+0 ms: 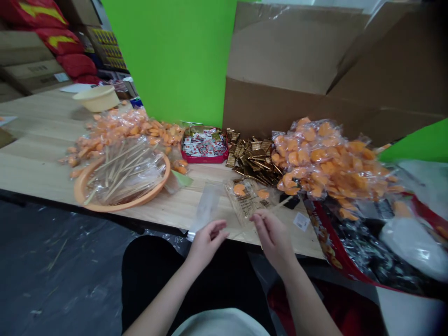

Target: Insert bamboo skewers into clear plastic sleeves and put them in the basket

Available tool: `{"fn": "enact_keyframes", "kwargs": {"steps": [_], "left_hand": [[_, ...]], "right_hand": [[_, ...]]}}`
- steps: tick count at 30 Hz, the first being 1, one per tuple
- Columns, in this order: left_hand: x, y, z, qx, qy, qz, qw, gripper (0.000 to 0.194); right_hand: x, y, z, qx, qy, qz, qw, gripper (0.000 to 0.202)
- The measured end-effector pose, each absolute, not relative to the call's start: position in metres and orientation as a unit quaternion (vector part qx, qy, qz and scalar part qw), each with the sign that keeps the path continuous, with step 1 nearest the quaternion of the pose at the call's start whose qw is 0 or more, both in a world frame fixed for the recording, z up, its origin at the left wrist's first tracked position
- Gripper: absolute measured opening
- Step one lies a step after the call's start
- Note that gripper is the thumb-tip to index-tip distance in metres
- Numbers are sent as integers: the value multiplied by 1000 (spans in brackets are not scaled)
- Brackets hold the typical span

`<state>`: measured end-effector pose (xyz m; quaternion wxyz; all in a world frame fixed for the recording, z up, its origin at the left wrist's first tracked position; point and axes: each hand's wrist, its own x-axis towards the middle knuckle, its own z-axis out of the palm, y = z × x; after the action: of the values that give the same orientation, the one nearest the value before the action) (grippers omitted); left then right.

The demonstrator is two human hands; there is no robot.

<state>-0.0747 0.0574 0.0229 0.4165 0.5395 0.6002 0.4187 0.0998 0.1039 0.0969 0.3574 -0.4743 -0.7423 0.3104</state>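
Note:
My right hand (271, 235) is closed in a pinch at the table's front edge, on a thin wooden stick (283, 202) that sticks out beyond the fingers. Just behind it lies a clear packet of sticks (241, 205) with small orange pieces (240, 189) on top. To the left, my left hand (208, 240) hovers over the edge, thumb and curled fingers apart, with nothing visible between them. Nearest to it is a flat clear plastic bag (207, 203). Gold-wrapped sachets (257, 156) are heaped behind the packet.
An orange basin (122, 204) of bagged sticks stands left, beside bagged orange pieces (119, 123). A red tray (205, 158) holds small printed sachets. More bagged orange pieces (325, 154) pile up right, next to a red-edged box (329, 242). Behind are a cardboard box (280, 102) and green panel (178, 56).

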Motion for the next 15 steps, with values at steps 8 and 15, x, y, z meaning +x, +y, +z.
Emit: {"fn": "enact_keyframes", "kwargs": {"steps": [8,15], "left_hand": [[-137,115,-23,635,689,328,119,28],[-142,138,-36,687,663,292,57,15]], "right_hand": [[68,120,3,-501,-691,382,355,35],[72,131,-3,-541,-577,484,375,45]]}}
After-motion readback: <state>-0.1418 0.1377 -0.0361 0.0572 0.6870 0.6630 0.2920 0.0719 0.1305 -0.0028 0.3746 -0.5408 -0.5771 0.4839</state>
